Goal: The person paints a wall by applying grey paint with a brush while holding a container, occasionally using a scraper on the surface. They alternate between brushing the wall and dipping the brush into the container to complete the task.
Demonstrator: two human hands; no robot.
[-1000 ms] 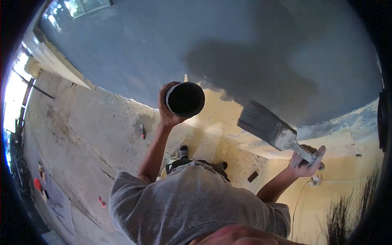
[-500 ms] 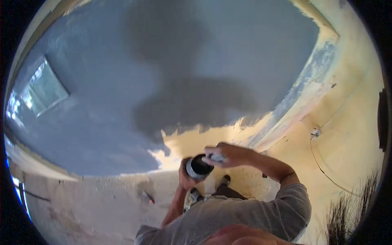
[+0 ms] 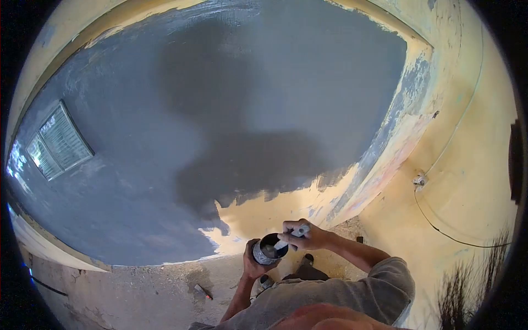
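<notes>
My left hand [image 3: 252, 263] is wrapped round the side of a paint can [image 3: 262, 257], whose open mouth faces up and whose inside is dark, with grey at the bottom. In my right hand [image 3: 312, 236] is a paintbrush [image 3: 298, 231] with a pale, paint-smeared handle. The brush slants down over the can's rim, and its lower end is inside the can. Both hands are in front of my body, near the lower edge of the wall [image 3: 308, 77], which is coated grey above an uneven pale-yellow strip.
A slatted window [image 3: 60, 142] is set into the wall at left. On the floor [image 3: 148, 289] lies a small tool [image 3: 203, 291] with a red tip. A cable [image 3: 432, 223] hangs from a socket box [image 3: 419, 180] on the yellow wall at right. Dark bristly strands [image 3: 459, 297] stand at lower right.
The brush has gone from beside the can's mouth down into it. My view has shifted, so the wall and hands sit lower in the picture.
</notes>
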